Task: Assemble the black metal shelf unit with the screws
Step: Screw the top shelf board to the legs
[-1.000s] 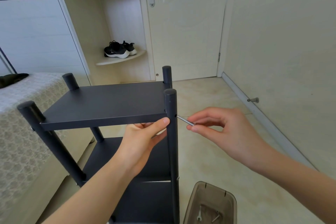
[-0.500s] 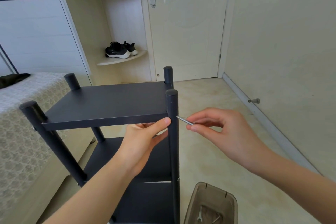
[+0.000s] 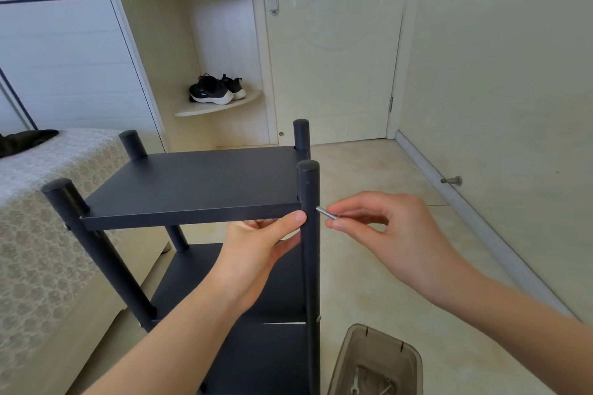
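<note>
Matte black metal shelf unit (image 3: 192, 183), flat rectangular tiers on round capped posts, stands centre-near on glossy beige tile floor (image 3: 369, 176), lace-covered bed (image 3: 38, 202) at left. Left hand (image 3: 256, 247): grip closed on top tier's near edge beside near-right post (image 3: 309, 266). Right hand (image 3: 394, 234): grip pinches slim silver screw (image 3: 326, 213), tip at post's right side. Smoky translucent plastic box (image 3: 345, 359) near-right.

A closed cream door (image 3: 333, 51); left of it, corner shelves (image 3: 221, 106) with black shoes (image 3: 215, 91); farther left, a bed (image 3: 41, 202); before it, pale floor (image 3: 385, 176).
</note>
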